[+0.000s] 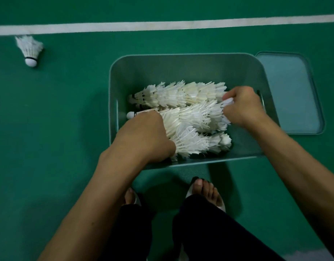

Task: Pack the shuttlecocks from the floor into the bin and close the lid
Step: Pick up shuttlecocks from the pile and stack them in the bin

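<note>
Both hands reach into the grey-green bin (181, 66) at frame centre, the left hand (143, 136) closed over one end of a nested row of white feather shuttlecocks (192, 117) and the right hand (241, 106) pinching the other end. Another stacked row (177, 95) lies behind it. One loose shuttlecock (30, 50) rests on the green court floor (58, 110) at upper left below a white line (162, 25), and the lid (290, 91) lies flat just right of the bin.
</note>
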Demonstrator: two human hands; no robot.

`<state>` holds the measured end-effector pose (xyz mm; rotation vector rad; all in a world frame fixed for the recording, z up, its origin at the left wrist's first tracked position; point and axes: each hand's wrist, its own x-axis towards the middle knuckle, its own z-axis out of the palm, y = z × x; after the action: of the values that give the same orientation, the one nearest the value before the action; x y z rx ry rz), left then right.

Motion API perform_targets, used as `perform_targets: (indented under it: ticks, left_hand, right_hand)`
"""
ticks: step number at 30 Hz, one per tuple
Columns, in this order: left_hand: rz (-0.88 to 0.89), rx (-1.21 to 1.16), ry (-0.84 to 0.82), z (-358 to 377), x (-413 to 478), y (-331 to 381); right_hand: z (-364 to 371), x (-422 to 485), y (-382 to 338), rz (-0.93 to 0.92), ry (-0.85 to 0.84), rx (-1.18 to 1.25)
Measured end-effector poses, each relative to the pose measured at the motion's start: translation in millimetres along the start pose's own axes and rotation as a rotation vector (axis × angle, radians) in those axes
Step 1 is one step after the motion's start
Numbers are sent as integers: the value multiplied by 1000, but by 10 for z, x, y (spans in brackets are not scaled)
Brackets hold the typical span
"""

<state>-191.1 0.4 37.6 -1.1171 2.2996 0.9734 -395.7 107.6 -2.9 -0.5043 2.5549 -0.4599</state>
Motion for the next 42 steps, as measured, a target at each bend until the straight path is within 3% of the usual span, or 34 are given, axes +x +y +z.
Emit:
perform_targets:
  ticks: [4, 8, 12, 14, 17, 23, 25, 28, 30, 33, 39, 42]
  left_hand:
    - [-1, -3, -14, -63, -78, 14]
    - [2, -60, -15, -122, -147, 48]
    - [28, -93, -12, -159, -199, 60]
    - [49, -125, -1, -178, -208, 60]
    - [78, -179, 49, -169, -186, 70]
    - [60, -157, 27, -181, -162, 4]
    - [30, -154, 8, -212, -166, -50]
    - [-4, -51, 107, -185, -129, -107]
    - [-5, -5, 187, -117, -78, -109]
    - [15, 67, 224, -15, -7, -75]
    - [68, 301, 81, 142, 128, -115]
    - [38, 351, 129, 209, 159, -140]
  right_hand:
    - [34, -11, 58, -14, 24, 6]
    - [-26, -188, 49, -204, 194, -230]
    - [-213, -361, -44, -332, 224, -330]
    - [-328, -457, -127, -358, 155, -148]
    - [-443, -692, -346, -270, -251, 271]
    - [-252, -794, -436, -210, -446, 320]
    - [-321, -725, -368, -146, -445, 305]
    - [-505, -588, -259, -142, -231, 235]
    - [-542, -560, -238, -155, -180, 196]
    - [-426, -596, -277, -138, -255, 127]
    - [49, -572, -242, -58, -305, -9]
    - [217, -590, -238, -63, -346, 25]
